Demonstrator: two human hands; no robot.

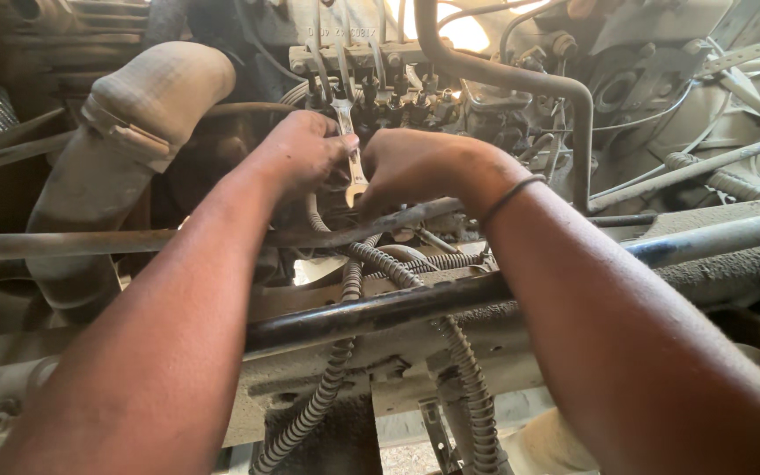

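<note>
Gripping the spanner [351, 145] between them, your left hand [303, 151] and right hand [415, 167] sit close together above the hoses [371, 257].

This is a vehicle repair setting, the open engine bay of a truck or similar heavy machine. Just beyond the fingers [332, 145] stands a row of fuel-injection lines and fittings [380, 97], grimy with dust. To the left of the fingers a thick dusty intake hose [147, 114] bends downward. Below them run corrugated cable conduits [336, 369] and a black steel bar [380, 308]. A bent metal pipe [521, 79] arches to the right of them.
</note>
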